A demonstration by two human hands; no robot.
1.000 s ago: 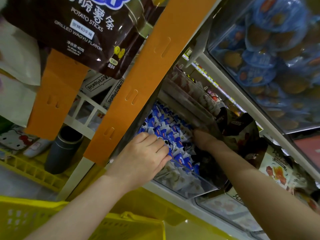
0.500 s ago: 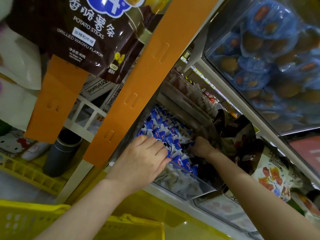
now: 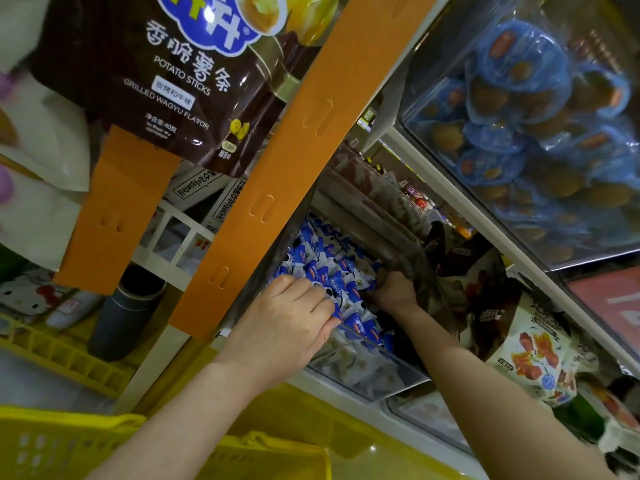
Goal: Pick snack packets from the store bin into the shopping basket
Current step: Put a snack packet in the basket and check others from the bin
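Both hands reach into the clear store bin (image 3: 388, 377), full of blue-and-white snack packets (image 3: 329, 268). The left hand (image 3: 294, 327) curls its fingers round a few packets; the right hand (image 3: 394, 291) digs in, and its hold is hidden. This looks like the gathering step. Next, a handful must be lifted into the yellow shopping basket (image 3: 69, 445) below.
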